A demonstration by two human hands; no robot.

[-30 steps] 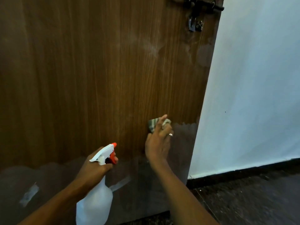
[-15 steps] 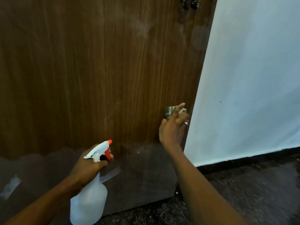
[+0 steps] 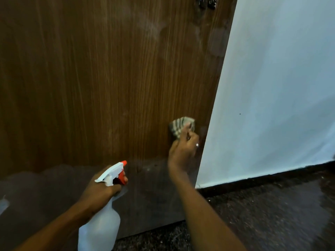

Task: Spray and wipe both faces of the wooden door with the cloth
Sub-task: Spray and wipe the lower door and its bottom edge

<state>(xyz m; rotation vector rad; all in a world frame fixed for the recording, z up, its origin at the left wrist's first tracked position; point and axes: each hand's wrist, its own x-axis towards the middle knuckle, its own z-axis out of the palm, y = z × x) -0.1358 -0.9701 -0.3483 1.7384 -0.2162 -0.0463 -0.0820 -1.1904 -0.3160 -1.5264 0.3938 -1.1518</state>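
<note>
The wooden door [image 3: 112, 84] fills the left of the view. The right hand [image 3: 183, 151] presses a striped cloth [image 3: 179, 125] to it near its right edge. The left hand [image 3: 101, 191] grips a white spray bottle [image 3: 99, 230]; no label is readable. White wall [image 3: 281, 87] beside.

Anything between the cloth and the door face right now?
Nothing visible. The right hand holds the cloth directly against the door, near its right edge. The spray bottle, gripped by the left hand, sits lower left, apart from the cloth.
</note>
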